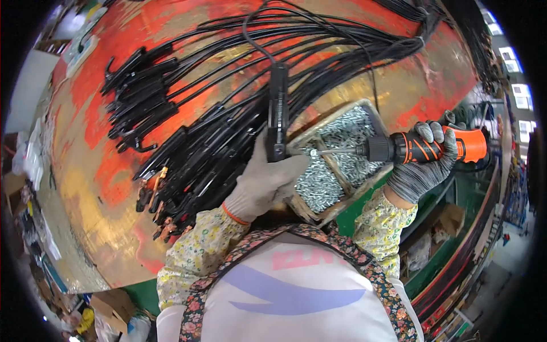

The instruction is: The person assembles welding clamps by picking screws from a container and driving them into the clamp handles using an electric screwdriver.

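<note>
Black handle [278, 108]: located left of the screw tray [369, 196], its near end pinched in the closed left hand [265, 185]. Hazard: the driver bit [342, 151] points at the left fingertips; a slip or poor alignment could strike the glove. Handle appears long, narrow, dark, slotted along its face, with a cable [256, 45] at its far end. Right hand [421, 171] is wrapped firmly around the orange-and-black power screwdriver [470, 145].
</note>
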Available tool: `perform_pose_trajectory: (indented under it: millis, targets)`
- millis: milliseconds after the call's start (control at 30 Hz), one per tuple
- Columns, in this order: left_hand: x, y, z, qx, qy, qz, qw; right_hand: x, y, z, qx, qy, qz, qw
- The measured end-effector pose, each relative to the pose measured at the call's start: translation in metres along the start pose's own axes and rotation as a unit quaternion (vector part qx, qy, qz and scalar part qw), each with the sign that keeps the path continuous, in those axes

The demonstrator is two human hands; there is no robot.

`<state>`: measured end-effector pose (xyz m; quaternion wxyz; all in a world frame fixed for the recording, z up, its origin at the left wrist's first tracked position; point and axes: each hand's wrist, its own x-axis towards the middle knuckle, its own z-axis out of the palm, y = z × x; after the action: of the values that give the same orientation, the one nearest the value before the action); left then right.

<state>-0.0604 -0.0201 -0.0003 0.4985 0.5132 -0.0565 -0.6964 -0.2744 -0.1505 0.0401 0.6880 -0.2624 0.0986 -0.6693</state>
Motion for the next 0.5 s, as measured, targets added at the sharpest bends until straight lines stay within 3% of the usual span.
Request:
perform_pose_trajectory:
  millis: [200,500]
  targets:
    - [0.000,0.000,-0.012,-0.043,-0.075,0.007,0.996,-0.001,0.042,0.012,0.040,0.039,0.061,0.997]
    - [0.000,0.002,-0.011,-0.067,-0.071,0.005,0.995,0.001,0.060,0.003,0.022,0.074,0.071,0.995]
